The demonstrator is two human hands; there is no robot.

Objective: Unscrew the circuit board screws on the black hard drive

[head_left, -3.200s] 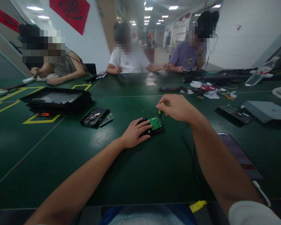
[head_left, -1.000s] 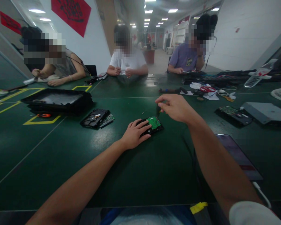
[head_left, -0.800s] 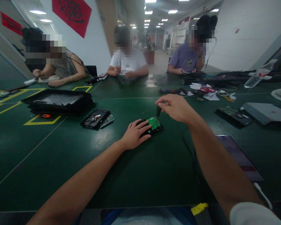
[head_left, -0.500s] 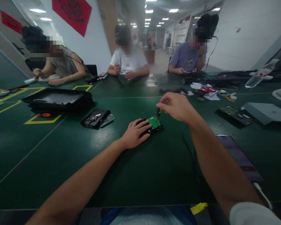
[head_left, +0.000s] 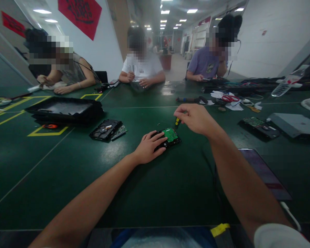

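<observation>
A hard drive with a green circuit board lies board side up on the dark green table. My left hand rests on its left part, fingers spread flat, covering some of the board. Above the drive's right side, my right hand pinches a small black-and-yellow screwdriver. Its tip points down at the board's edge; whether it touches a screw I cannot tell. Tiny loose pieces, perhaps screws, lie just behind the drive.
Left of the drive are another hard drive and a loose circuit board, with a black tray beyond. At right lie a phone, a third drive and a grey metal box. Several people sit across the table.
The fingers of my right hand have shifted slightly on the screwdriver, and more of its yellow handle shows. My left hand and the drive stay in place.
</observation>
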